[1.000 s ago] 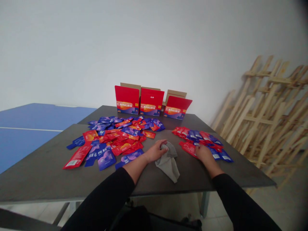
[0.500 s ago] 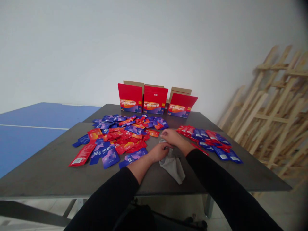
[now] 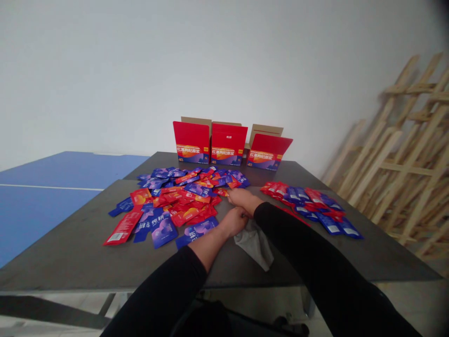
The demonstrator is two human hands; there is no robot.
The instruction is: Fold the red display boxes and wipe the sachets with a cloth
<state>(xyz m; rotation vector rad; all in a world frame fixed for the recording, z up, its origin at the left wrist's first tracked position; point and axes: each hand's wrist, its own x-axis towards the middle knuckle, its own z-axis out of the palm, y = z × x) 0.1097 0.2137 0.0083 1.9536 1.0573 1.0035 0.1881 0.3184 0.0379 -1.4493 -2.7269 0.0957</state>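
Note:
My left hand is closed on the upper edge of a crumpled grey cloth, which hangs down onto the dark tabletop. Just beyond it, my right hand reaches leftward, its wrist crossing over the cloth. Its fingertips are closed at the right end of a red sachet on the edge of the pile; the exact pinch is partly hidden. Red sachets and blue-purple sachets lie heaped loosely to the left of my hands.
Three open red cartons stand along the table's far end. Right of my hands lies another group of red and blue sachets. A blue table adjoins on the left; wooden frames lean against the wall at right.
My right hand has moved left, away from the cloth's upper edge, to the red sachet at the pile's edge. My left hand stays on the cloth. The view has shifted slightly.

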